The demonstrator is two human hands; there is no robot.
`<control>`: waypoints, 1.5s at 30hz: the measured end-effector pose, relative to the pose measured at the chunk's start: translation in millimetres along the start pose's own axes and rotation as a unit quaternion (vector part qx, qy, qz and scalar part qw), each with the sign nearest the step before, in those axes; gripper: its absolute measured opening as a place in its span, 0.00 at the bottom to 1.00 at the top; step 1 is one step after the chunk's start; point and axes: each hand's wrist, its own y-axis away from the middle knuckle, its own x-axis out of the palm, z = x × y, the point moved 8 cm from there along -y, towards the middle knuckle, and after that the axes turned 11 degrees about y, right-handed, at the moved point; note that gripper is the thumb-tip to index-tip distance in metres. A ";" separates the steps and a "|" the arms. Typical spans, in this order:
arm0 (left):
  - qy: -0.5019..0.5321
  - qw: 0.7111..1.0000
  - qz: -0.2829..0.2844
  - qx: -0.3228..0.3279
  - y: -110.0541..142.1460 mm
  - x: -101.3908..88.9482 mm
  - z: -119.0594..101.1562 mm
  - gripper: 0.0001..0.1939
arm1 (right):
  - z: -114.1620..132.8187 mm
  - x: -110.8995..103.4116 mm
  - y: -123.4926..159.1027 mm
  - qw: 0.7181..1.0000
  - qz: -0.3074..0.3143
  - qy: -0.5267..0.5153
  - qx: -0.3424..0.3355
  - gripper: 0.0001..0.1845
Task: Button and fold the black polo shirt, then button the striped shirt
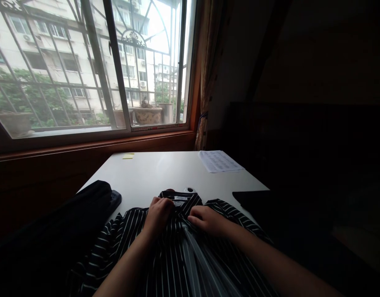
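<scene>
A black shirt with thin white stripes [130, 243] lies spread on the white table [159, 169], its collar and label pointing away from me. My left hand [159, 212] is closed on the fabric just below the collar. My right hand [206, 219] pinches the front of the shirt right beside it, fingers curled on the cloth. Both forearms reach in from the bottom edge.
A dark folded garment [84, 206] lies at the table's left edge. A printed sheet of paper [219, 161] rests at the far right corner, a yellow sticky note [128, 156] at the far left. A barred window [84, 62] fills the back wall. The right side is dark.
</scene>
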 end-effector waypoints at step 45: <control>0.096 0.991 -0.065 -0.069 -0.2 -14.5 9.7 0.07 | 12.6 32.8 30.9 0.974 -0.135 -0.074 0.168 0.06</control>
